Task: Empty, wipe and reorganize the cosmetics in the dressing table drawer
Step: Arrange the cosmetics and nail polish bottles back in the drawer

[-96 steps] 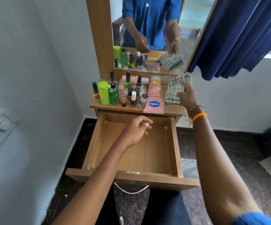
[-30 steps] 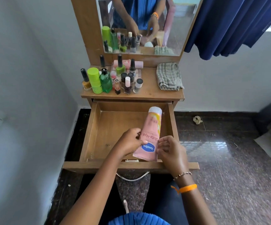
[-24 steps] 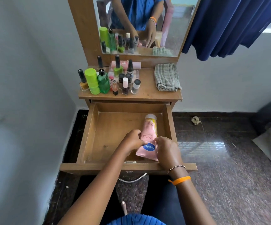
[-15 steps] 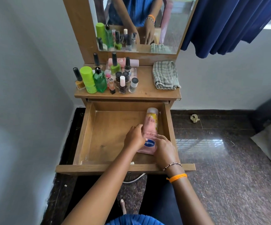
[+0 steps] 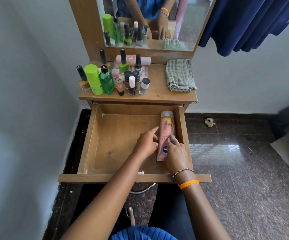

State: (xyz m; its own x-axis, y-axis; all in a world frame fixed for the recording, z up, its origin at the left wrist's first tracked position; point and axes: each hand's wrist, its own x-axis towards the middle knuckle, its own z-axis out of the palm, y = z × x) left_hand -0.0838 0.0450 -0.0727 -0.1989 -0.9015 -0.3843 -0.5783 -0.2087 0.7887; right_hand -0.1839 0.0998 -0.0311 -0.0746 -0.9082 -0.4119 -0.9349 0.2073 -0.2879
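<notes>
The wooden drawer (image 5: 90, 141) is pulled out, and its bare floor holds one thing. That is a pink lotion tube (image 5: 166, 129), lying lengthwise against the right wall with its cap toward the back. My left hand (image 5: 146, 144) grips the tube's left edge with the index finger stretched out. My right hand (image 5: 176, 155) lies over the tube's lower end, fingers on its top. Several nail polish bottles and green bottles (image 5: 116, 78) stand grouped on the left of the tabletop (image 5: 157, 96).
A folded checked cloth (image 5: 180, 75) lies on the tabletop's right side. A mirror (image 5: 185, 23) rises behind it. White wall is close on the left, a blue curtain (image 5: 252, 23) hangs at the upper right, and a crumpled scrap (image 5: 209, 122) lies on the stone floor.
The cloth was put down on the tabletop. Both hands brought the pink tube from the tabletop into the drawer and laid it against the right wall.
</notes>
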